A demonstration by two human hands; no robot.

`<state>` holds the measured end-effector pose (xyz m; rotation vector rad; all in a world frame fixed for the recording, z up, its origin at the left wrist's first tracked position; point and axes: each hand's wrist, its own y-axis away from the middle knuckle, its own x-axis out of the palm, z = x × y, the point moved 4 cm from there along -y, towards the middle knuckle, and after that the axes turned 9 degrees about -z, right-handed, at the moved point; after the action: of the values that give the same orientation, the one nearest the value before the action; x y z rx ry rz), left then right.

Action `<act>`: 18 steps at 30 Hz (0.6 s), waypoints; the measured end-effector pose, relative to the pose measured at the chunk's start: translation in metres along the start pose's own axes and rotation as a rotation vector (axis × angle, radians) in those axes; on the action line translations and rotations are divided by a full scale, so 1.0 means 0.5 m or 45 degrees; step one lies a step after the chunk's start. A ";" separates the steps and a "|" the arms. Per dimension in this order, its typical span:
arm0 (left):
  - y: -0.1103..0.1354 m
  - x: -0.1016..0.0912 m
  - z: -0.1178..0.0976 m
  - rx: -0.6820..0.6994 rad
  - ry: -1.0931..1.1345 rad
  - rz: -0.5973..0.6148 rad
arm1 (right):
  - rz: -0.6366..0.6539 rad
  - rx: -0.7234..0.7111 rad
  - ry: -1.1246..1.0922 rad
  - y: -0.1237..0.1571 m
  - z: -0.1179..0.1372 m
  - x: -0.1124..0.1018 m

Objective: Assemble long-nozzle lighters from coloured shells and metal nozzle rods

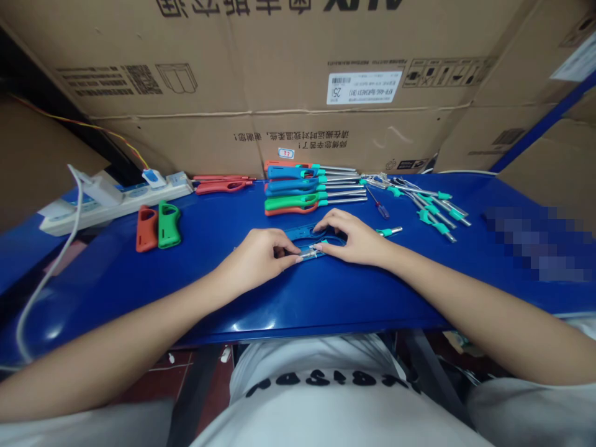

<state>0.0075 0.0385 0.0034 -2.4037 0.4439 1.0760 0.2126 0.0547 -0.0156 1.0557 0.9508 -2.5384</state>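
Observation:
A blue lighter handle shell [305, 234] lies flat on the blue table [209, 279] in front of me. My left hand [258, 256] pinches a small clear and metal inner part [307, 253] at the shell's near edge. My right hand [354, 236] rests on the shell's right side, its fingertips closed on the same small part. Behind the hands is a stack of assembled long-nosed lighters [302, 186] in orange, blue and green.
Loose metal tubes with teal collars [431, 208] and a small screwdriver [378, 203] lie at the right. An orange shell [146, 228] and a green shell [168, 225] lie left, by red shells [223, 184] and a power strip [112, 202]. Cardboard boxes [298, 81] wall the back.

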 end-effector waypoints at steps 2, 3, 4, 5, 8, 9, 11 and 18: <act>-0.001 0.000 0.002 -0.027 0.008 0.002 | 0.006 -0.002 -0.004 0.001 0.002 -0.001; -0.002 0.000 0.003 -0.040 0.014 0.003 | 0.010 -0.005 -0.009 0.001 0.003 -0.002; -0.002 0.000 0.004 -0.053 0.023 0.007 | 0.019 -0.013 -0.011 0.002 0.005 -0.003; -0.002 0.001 0.005 -0.061 0.032 0.011 | 0.032 -0.025 -0.009 0.002 0.007 -0.003; -0.002 0.002 0.005 -0.048 0.037 0.019 | 0.071 -0.040 0.020 0.004 0.010 -0.002; -0.002 0.002 0.005 -0.034 0.035 0.013 | 0.075 -0.038 0.021 0.004 0.011 -0.001; -0.001 0.000 0.004 -0.007 0.032 -0.002 | 0.053 -0.038 -0.022 0.004 0.011 -0.003; 0.002 -0.007 -0.006 0.010 0.005 -0.011 | -0.041 -0.071 -0.096 -0.003 0.004 -0.050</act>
<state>0.0066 0.0361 0.0076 -2.3991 0.4380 1.0640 0.2287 0.0537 0.0037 0.9300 1.0200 -2.5418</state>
